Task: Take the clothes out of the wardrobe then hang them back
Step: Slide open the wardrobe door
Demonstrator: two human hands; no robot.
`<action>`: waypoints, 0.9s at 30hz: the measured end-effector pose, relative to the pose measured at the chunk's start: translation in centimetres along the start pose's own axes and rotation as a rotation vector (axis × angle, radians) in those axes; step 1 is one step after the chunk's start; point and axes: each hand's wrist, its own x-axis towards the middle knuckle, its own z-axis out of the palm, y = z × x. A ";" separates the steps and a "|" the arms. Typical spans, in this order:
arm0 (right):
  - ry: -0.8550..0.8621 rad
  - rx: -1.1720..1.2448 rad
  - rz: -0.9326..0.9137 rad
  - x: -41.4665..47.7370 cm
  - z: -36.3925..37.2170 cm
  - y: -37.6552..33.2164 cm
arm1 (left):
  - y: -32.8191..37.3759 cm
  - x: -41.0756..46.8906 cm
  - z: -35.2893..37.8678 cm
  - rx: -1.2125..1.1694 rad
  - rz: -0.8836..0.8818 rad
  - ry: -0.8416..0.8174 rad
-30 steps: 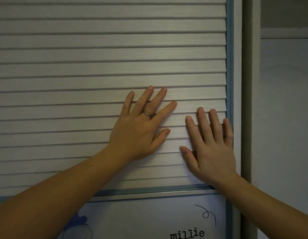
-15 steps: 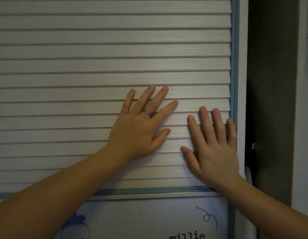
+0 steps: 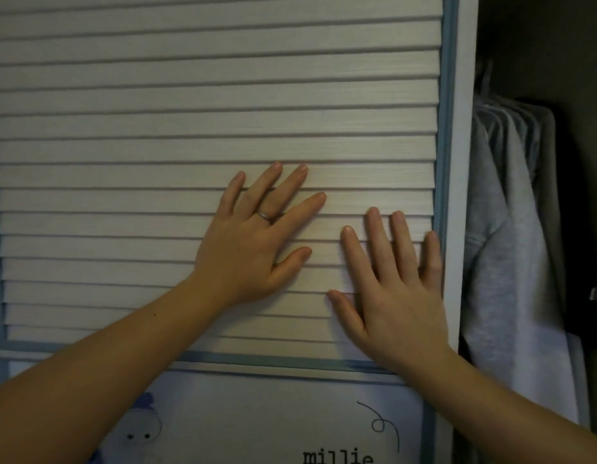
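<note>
both palms lie flat on the slatted wardrobe door (image 3: 156, 128), fingers straight and spread, gripping nothing: left hand (image 3: 253, 242) mid-door, right hand (image 3: 394, 296) by its 3 o'clock edge. in the dark gap at 3 o'clock hang the clothes (image 3: 504, 262), pale grey, probably soft, light and limp; best lifted at the shoulders, where a hanger would sit.

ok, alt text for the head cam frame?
The left hand and right hand press flat on a white slatted wardrobe door; the left wears a ring. Right of the door, a dark gap shows grey clothes hanging inside.
</note>
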 end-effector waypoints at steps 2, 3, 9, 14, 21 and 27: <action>-0.017 0.007 -0.020 0.5 0.2 -1.5 | -1.2 -1.0 -0.1 0.007 -0.017 0.004; -0.025 0.015 -0.027 0.8 0.2 -2.4 | -1.9 -1.6 -0.3 0.013 -0.028 0.005; -0.048 0.035 -0.060 2.1 0.6 -6.8 | -5.5 -5.0 -0.5 0.026 -0.096 0.011; -0.075 0.063 -0.081 3.5 0.9 -10.6 | -8.0 -8.1 -0.6 0.016 -0.199 0.004; -0.169 0.084 -0.202 5.0 0.7 -15.1 | -11.0 -12.5 -0.8 -0.037 -0.393 -0.020; -0.190 0.090 -0.390 6.7 0.3 -16.6 | -13.0 -16.4 -0.8 -0.060 -0.589 -0.055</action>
